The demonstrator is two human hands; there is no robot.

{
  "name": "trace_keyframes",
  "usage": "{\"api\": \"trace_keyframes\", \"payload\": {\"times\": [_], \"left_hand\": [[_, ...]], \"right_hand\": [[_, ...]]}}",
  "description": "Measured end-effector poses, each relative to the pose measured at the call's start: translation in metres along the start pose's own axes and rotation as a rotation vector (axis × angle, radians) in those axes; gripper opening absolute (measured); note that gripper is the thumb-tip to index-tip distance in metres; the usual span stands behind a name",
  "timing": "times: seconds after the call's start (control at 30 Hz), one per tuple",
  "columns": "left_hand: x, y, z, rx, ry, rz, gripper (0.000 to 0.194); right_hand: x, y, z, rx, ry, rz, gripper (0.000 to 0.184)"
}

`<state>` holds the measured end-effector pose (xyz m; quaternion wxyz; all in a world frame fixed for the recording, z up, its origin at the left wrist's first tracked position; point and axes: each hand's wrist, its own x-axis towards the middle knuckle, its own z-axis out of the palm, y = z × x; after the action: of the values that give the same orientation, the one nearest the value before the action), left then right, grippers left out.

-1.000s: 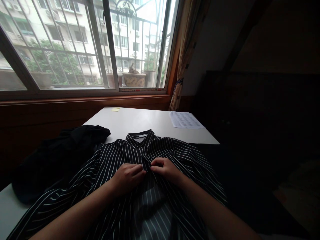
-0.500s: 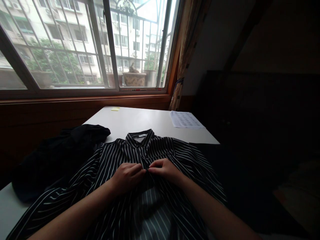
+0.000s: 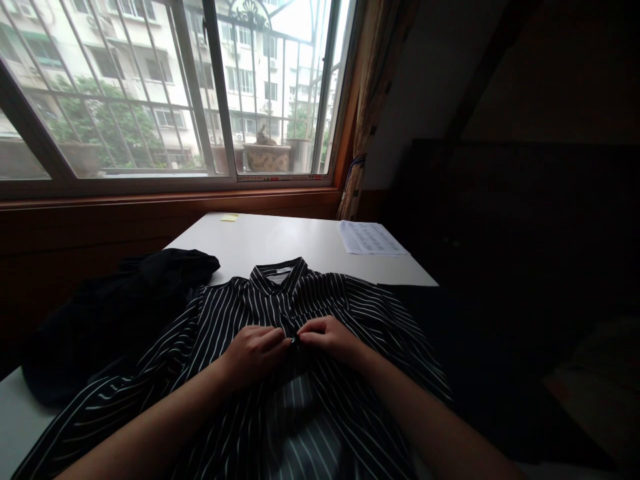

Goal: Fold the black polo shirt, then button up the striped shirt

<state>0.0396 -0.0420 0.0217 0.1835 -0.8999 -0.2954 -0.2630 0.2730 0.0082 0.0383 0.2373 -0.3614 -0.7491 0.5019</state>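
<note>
A black shirt with white stripes (image 3: 225, 307) lies face up, its collar pointing away from me. Below the collar, my left hand (image 3: 257, 352) is closed in a pinch on the left side of the front opening. Opposite it, my right hand (image 3: 330, 339) pinches the other front edge, with thumb and forefinger together. A small shiny spot, apparently a button (image 3: 293, 341), shows between the fingertips. Beneath my hands the shirt front spreads apart and shows the striped inside of the back. My fingers hide the exact grip on the cloth.
The shirt rests on a white table (image 3: 280, 233). A heap of dark clothing (image 3: 115, 313) lies on the left, and dark cloth (image 3: 480, 360) on the right. Printed sheets (image 3: 373, 238) and a yellow sticky note (image 3: 230, 217) are near the far edge, below a barred window (image 3: 165, 100).
Both hands stay at nearly the same place on the shirt front. The small shiny spot between the fingertips shows more clearly now. The view has shifted very slightly.
</note>
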Motion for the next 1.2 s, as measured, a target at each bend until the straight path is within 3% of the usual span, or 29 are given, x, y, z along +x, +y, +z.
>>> {"api": "trace_keyframes", "payload": {"times": [0.9, 1.2], "left_hand": [[-0.003, -0.001, 0.003, 0.003, -0.051, -0.007, 0.021], [-0.003, 0.0, 0.008, -0.063, -0.071, -0.107, 0.012]], "right_hand": [[0.001, 0.006, 0.007, 0.015, 0.045, -0.08, 0.021], [0.001, 0.006, 0.01, 0.016, 0.059, -0.065, 0.02]]}}
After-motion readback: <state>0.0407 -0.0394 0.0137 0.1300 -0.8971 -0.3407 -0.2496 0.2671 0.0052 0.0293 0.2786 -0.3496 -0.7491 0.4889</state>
